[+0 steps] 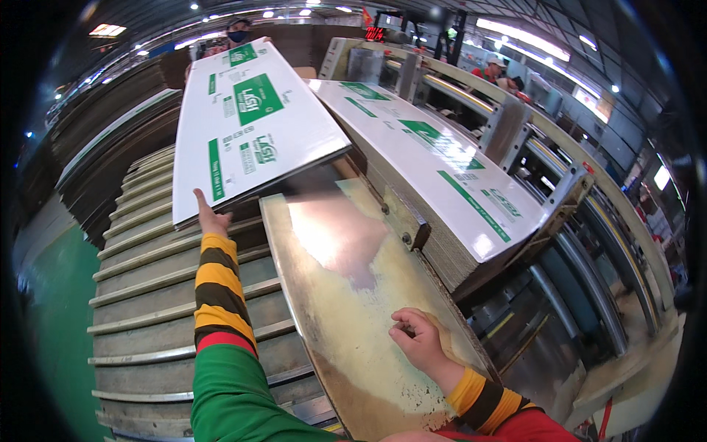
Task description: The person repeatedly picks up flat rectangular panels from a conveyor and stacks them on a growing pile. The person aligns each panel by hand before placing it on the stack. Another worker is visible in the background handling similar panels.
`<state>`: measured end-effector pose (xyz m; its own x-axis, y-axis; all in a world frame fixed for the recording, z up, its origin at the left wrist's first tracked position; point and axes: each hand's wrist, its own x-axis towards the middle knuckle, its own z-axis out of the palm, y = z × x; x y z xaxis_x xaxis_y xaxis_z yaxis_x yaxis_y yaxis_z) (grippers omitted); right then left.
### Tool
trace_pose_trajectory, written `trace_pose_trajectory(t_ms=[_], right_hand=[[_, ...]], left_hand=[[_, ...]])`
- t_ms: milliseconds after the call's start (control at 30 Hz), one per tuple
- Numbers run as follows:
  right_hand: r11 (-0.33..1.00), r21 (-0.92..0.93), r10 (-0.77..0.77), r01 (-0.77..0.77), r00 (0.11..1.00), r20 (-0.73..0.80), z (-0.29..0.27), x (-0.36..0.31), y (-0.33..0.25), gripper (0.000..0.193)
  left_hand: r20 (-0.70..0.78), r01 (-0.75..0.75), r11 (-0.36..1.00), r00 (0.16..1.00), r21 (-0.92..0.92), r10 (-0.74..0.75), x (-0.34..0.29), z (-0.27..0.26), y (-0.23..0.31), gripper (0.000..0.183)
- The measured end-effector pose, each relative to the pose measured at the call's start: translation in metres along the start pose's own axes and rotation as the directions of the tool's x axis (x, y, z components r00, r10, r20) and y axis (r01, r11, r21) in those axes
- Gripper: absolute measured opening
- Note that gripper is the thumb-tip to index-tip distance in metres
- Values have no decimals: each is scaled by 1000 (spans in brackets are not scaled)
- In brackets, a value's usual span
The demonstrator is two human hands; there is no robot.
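A small stack of white cardboard sheets with green print slants across the left and middle, its near end raised over the bench. My left hand grips the near left corner, one digit on the top face and the other fingers at the edge, partly hidden. Over the worn metal bench top, my right hand is loosely curled, with nothing visible in it. A taller pile of the same printed sheets lies right of the bench, against the machine.
A person in a dark mask stands at the sheets' far end. Below my left arm runs a slatted roller-like rack. Brown cardboard piles rise at the left. A machine with a pale frame and rollers fills the right; a metal bracket edges the bench.
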<state>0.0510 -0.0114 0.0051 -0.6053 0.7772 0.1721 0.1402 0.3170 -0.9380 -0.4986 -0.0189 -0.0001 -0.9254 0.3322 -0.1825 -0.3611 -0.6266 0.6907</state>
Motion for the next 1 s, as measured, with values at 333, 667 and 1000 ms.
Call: trace_pose_trajectory(t_ms=[333, 667, 1000], right_hand=[[986, -127, -111, 103, 992, -52, 1, -3, -5, 19], [998, -31, -54, 52, 995, -82, -2, -2, -4, 16], [998, -12, -70, 69, 994, -84, -1, 4, 0, 23]], left_hand=[[22, -115, 975, 992, -190, 121, 57, 14, -13, 37], [121, -729, 670, 684, 137, 720, -13, 139, 119, 49], [367, -642, 96, 547, 760, 753, -140, 189, 158, 86]])
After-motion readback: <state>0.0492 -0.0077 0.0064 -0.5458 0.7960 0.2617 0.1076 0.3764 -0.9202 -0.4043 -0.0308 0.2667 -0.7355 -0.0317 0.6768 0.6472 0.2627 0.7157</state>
